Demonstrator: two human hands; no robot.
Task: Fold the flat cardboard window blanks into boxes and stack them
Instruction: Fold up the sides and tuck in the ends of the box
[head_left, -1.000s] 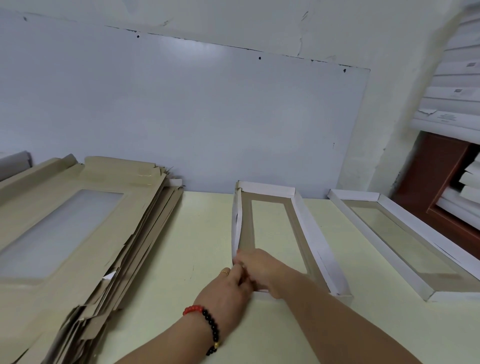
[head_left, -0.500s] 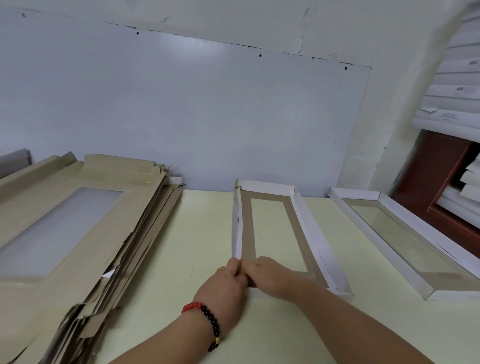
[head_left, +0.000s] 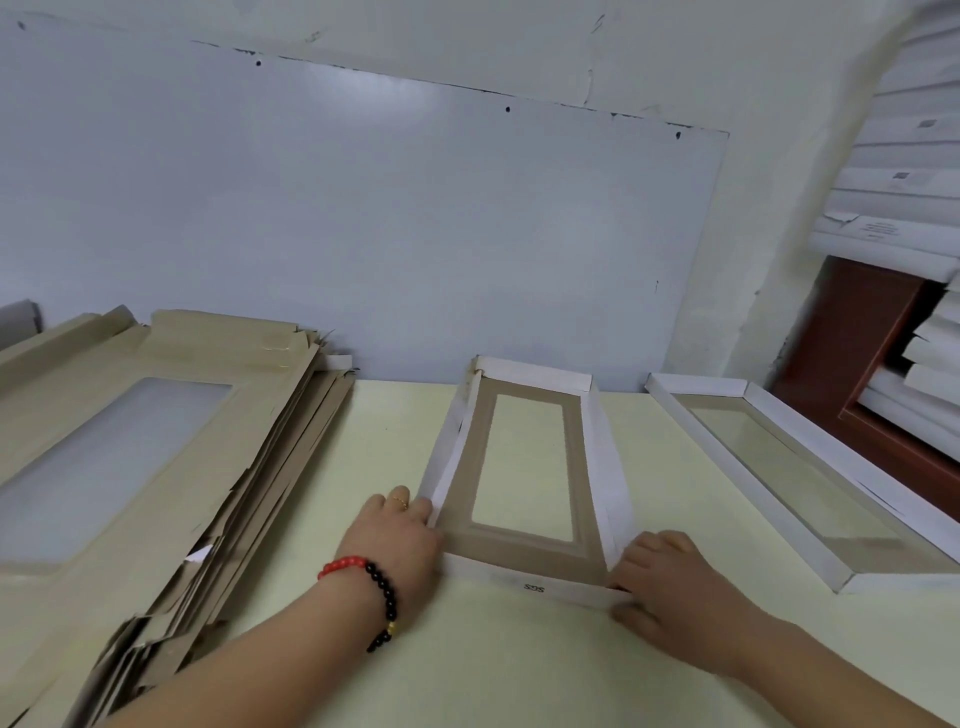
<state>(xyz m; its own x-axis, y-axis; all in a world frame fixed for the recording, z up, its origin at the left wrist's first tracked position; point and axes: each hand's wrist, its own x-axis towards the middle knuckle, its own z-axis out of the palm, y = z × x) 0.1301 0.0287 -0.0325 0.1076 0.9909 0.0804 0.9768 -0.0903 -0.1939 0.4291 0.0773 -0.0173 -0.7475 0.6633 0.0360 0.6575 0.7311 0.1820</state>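
A half-folded window box (head_left: 535, 584), white outside and brown inside, lies in the middle of the pale table (head_left: 509, 670). Its far and side walls stand up; the near wall, printed "SGS", leans low. My left hand (head_left: 397, 538), with a red and black bead bracelet, grips the near-left corner. My right hand (head_left: 675, 587) pinches the near-right corner, where the side wall meets the near wall. A thick pile of flat brown window blanks (head_left: 156, 467) lies at the left. One folded box (head_left: 748, 480) lies open side up at the right.
A whiteboard (head_left: 363, 234) leans on the wall behind the table. Several white boxes (head_left: 904, 171) are stacked at the upper right over a red-brown cabinet (head_left: 857, 364). Bare table shows between the blank pile and the middle box.
My right hand moved from the near-left corner across to the near-right corner. My left hand stayed at the near-left corner. The near wall now shows between them.
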